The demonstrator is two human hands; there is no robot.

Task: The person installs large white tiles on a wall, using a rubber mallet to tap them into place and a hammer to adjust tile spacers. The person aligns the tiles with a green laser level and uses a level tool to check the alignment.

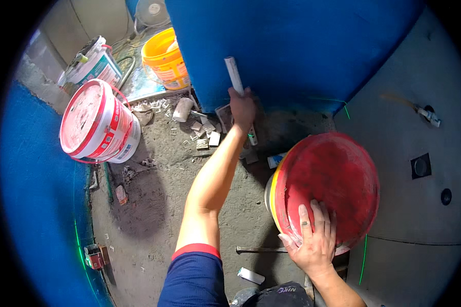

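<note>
Left hand (242,106) clamps a white stick (234,74) against the blue wall (292,46); right hand (315,240) lies flat, fingers apart, steadying the red bucket (333,179) (tilted sideways).

Two hands working low against a blue-coated wall, buckets standing about

Left hand (242,106) is gripping a white stick-like tool (235,77) against the blue wall (292,46); right hand (312,240) is lying flat on the red lid (333,184) of a tilted bucket; a red-and-white pail (95,123) and a yellow bucket (164,59) are standing on the gritty floor (159,204) among tile scraps (205,133)
</note>
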